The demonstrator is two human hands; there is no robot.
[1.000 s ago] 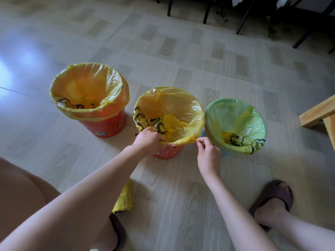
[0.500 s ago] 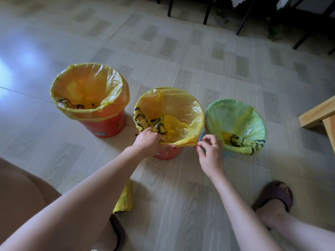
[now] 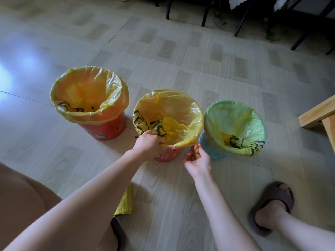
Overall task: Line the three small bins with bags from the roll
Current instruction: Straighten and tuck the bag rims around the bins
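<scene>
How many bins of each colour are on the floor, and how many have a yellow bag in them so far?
Red bins: 2, the left bin and the middle bin
Blue bins: 1, the right bin
Total bins: 3
Bins with a yellow bag: 3. The left hand and right hand hold the middle bag at its near edge.

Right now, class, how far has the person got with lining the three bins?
Done: left red bin and blue bin wear bags folded over their rims. In hand: left hand grips the middle bin's bag; right hand pinches its edge. Left: settle that rim.
</scene>
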